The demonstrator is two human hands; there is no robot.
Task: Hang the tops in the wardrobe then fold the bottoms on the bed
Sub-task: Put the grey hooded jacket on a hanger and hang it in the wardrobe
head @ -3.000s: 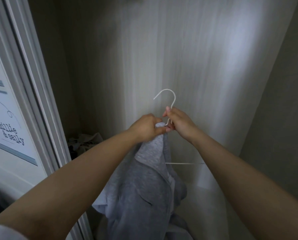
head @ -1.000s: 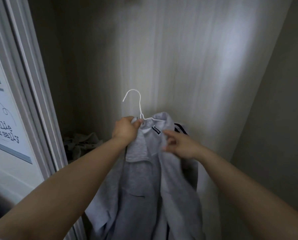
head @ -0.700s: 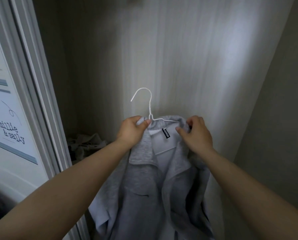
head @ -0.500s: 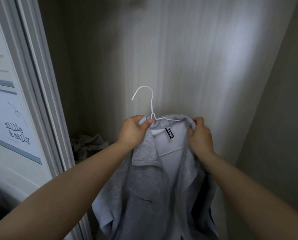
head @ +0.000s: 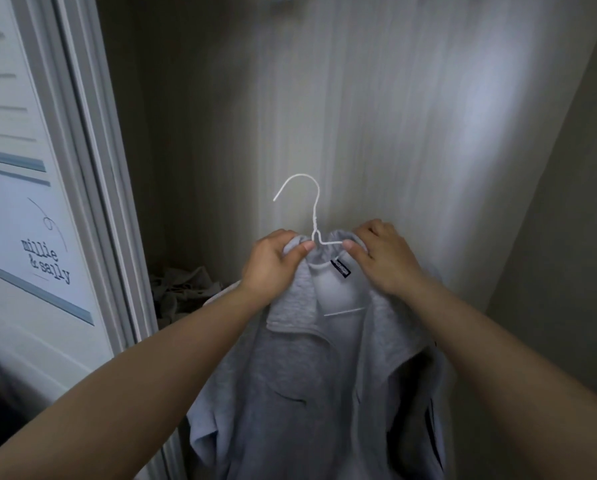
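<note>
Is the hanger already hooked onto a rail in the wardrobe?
No: the white hanger has its hook free in the air before the wardrobe's back wall, while both hands hold the grey top at its collar.

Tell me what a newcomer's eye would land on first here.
First the white hanger, its hook standing free against the pale wardrobe wall. Just below, the left hand and right hand pinch the collar of a grey top draped on it. At left, a lettered door.
</note>
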